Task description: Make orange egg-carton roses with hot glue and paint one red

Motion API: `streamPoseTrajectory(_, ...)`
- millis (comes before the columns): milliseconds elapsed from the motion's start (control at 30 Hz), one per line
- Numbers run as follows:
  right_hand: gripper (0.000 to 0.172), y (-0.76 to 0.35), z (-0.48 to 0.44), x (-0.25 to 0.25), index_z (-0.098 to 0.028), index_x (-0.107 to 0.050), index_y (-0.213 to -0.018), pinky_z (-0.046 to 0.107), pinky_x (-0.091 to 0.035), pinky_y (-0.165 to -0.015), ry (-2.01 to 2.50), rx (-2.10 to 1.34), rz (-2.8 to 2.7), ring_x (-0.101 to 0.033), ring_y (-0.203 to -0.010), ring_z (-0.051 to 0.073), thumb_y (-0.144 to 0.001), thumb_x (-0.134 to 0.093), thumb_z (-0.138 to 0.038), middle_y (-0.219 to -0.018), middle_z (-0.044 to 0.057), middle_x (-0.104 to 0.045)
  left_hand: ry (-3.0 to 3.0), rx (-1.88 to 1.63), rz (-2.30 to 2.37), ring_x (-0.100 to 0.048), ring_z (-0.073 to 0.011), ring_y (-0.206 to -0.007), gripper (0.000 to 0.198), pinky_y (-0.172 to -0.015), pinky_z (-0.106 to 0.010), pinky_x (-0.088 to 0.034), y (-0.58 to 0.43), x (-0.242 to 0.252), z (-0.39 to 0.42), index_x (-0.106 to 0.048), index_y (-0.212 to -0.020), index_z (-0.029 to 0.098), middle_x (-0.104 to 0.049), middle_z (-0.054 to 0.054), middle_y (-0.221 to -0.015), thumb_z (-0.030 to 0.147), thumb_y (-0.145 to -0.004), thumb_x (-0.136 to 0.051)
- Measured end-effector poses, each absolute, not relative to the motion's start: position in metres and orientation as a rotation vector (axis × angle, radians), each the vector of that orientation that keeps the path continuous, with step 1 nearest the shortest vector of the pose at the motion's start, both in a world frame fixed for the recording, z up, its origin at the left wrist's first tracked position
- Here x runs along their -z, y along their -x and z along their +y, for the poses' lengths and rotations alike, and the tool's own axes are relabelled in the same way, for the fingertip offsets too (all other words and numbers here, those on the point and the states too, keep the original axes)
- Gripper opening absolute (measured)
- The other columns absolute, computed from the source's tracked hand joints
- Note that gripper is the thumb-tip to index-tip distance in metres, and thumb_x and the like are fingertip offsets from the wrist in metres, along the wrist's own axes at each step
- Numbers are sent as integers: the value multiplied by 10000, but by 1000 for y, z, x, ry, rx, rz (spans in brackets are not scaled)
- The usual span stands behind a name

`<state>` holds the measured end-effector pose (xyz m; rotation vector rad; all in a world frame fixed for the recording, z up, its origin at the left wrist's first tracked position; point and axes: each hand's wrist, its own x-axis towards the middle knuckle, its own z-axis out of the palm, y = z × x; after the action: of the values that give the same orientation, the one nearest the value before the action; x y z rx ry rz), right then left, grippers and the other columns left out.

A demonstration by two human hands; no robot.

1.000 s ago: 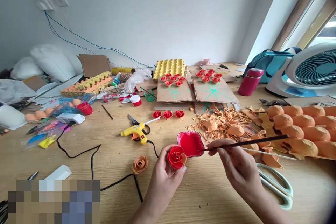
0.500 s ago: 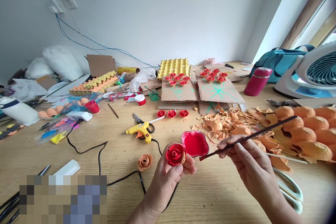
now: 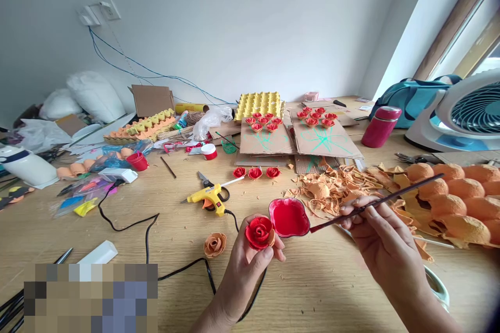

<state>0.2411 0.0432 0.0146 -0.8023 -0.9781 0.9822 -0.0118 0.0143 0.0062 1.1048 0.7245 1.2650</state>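
A paper-pulp rose (image 3: 259, 232), mostly painted red with bare orange at its lower right edge, is held by the fingers of my left hand (image 3: 250, 265). In my right hand (image 3: 380, 239) is a slim dark paintbrush (image 3: 394, 197), pinched along its handle. Its red-stained tip points left, close beside the right rim of a small wavy-edged dish of red paint (image 3: 289, 217). Left of my left hand lies an unpainted orange rose (image 3: 214, 245). Three red roses (image 3: 255, 173) sit in a row beyond the dish.
A yellow glue gun (image 3: 211, 197) lies with scissors (image 3: 224, 193) and a black cord. Orange scraps (image 3: 332, 187) and an egg tray (image 3: 464, 192) fill the right. Cardboard sheets (image 3: 269, 143) bearing red roses, a pink flask (image 3: 380, 126) and a fan (image 3: 461, 119) stand behind.
The brush has shifted right, its tip now to the right of the paint dish. My left hand still holds the rose, slightly lower and turned a little.
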Motion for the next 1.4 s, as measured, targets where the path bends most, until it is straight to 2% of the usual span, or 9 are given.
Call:
streamPoseTrajectory(167, 140, -241, 43, -14, -282, -722, -1016, 229, -649, -779, 859, -805, -1040, -751, -749, 133, -1014, -657, -406, -920, 8, -789, -1196, -1220, 760, -618, -170, -806, 389, -841, -345, -523, 11, -12, 14, -583, -1205, 212, -674, -38, -957, 460, -948, -737)
streamPoseTrajectory(333, 177, -227, 36, -11, -238, -754, -1034, 266, -643, -706, 955, -673, -1362, -754, -742, 179, -1020, -651, -381, -896, 49, -784, -1206, -1169, 757, -577, -150, -805, 443, -790, -288, -520, 9, -10, 14, -569, -1235, 230, -624, -20, -948, 471, -923, -770)
streamPoseTrajectory(433, 157, -223, 33, -8, -242, -747, -1077, 250, -608, -728, 989, -561, -1533, -747, -773, 173, -1040, -616, -320, -869, 38, -768, -1210, -1176, 783, -562, -137, -824, 458, -794, -262, -508, 8, -6, 14, -578, -1230, 234, -617, -17, -990, 452, -896, -803)
streamPoseTrajectory(567, 165, -223, 32, -6, -248, -733, -1075, 250, -572, -753, 1011, -431, -1710, -728, -789, 161, -1040, -576, -213, -879, 26, -743, -1193, -1200, 828, -575, -136, -914, 458, -867, -241, -509, 6, -1, 14, -581, -1222, 243, -630, -18, -1063, 362, -862, -839)
streamPoseTrajectory(733, 187, -223, 32, -5, -255, -692, -1102, 234, -557, -750, 1011, -325, -1822, -715, -814, 148, -1040, -544, -159, -920, 27, -736, -1130, -1165, 920, -601, -129, -911, 445, -881, -231, -522, 3, -1, 14, -566, -1140, 230, -632, -3, -1024, 224, -795, -847)
streamPoseTrajectory(867, 176, -223, 32, -6, -257, -674, -1090, 223, -555, -743, 1017, -273, -1858, -715, -804, 139, -1046, -534, -159, -916, 23, -733, -1106, -1154, 989, -618, -136, -934, 454, -896, -232, -525, 1, -4, 14, -563, -1120, 227, -642, -3, -1033, 158, -748, -815)
streamPoseTrajectory(1033, 165, -222, 32, -9, -251, -669, -1075, 220, -566, -733, 1025, -237, -1867, -726, -787, 139, -1050, -528, -170, -891, 20, -727, -1152, -1112, 1059, -615, -142, -896, 511, -876, -244, -528, 2, -3, 15, -568, -1183, 218, -648, -7, -1025, 149, -727, -786)
streamPoseTrajectory(1267, 156, -227, 30, -11, -242, -666, -1069, 202, -560, -686, 1048, -214, -1798, -730, -719, 120, -1045, -534, -163, -844, 3, -723, -1279, -1121, 1133, -616, -159, -895, 473, -841, -251, -522, 2, -3, 14, -563, -1185, 209, -655, -14, -1009, 158, -752, -746)
streamPoseTrajectory(1400, 164, -227, 25, -13, -258, -683, -1071, 209, -579, -725, 1041, -269, -1678, -724, -746, 128, -1065, -527, -205, -862, 4, -731, -1351, -1107, 1180, -631, -173, -897, 468, -843, -265, -519, 2, -4, 13, -562, -1189, 210, -672, -19, -1006, 169, -760, -743)
